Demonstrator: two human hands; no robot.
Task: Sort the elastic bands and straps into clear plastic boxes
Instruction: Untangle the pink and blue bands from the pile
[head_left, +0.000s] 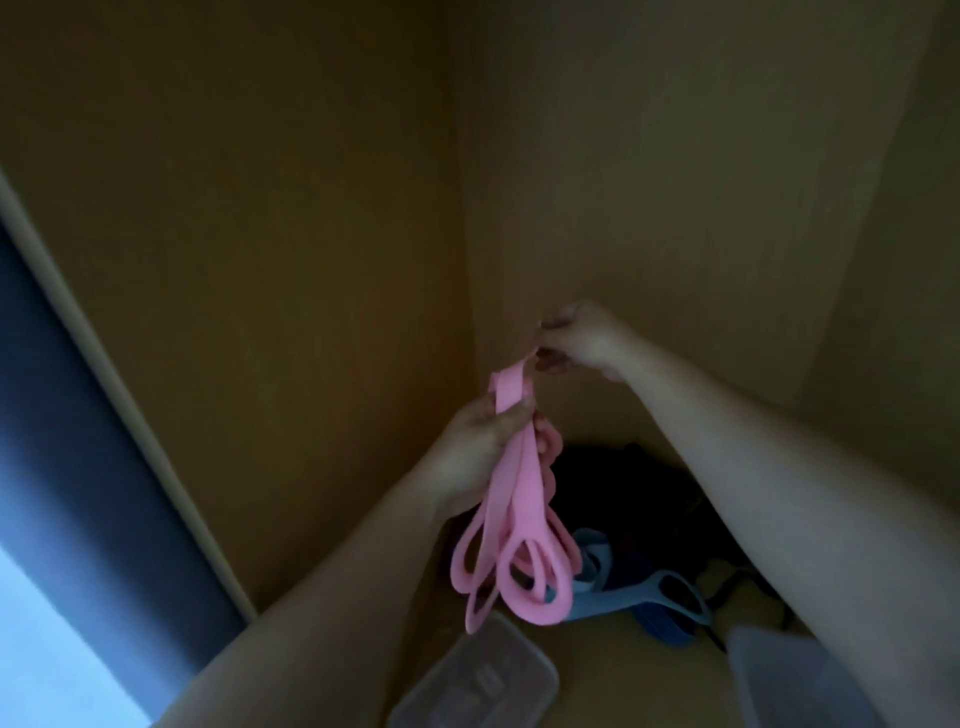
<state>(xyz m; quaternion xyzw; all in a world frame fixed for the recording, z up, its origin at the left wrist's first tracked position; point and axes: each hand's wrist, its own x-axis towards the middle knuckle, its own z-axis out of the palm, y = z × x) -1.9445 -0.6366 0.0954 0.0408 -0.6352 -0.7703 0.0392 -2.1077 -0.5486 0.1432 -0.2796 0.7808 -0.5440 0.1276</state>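
Pink band (522, 499): folded into several long loops, it hangs in the middle of the frame, clear of the floor and just above the near clear box. It is probably gathered this way so that it will fit inside.
Dark heap (639, 493): lies in the far corner where the brown walls meet, right of centre. It is too dim to make out, but is likely more straps waiting to be sorted.
Clear box (540, 670): bottom centre, under the hanging loops. I cannot tell whether its lid is on.
Second clear box (769, 665): lower right, partly hidden by the right forearm.
Blue band (613, 603): on the floor between the heap and the boxes, just behind the pink loops.
Left hand (483, 452): fingers and thumb are wrapped round the upper part of the bundle, holding the loops together.
Right hand (582, 338): pinches the top end, above and right of the left hand, seemingly to draw the folds even.
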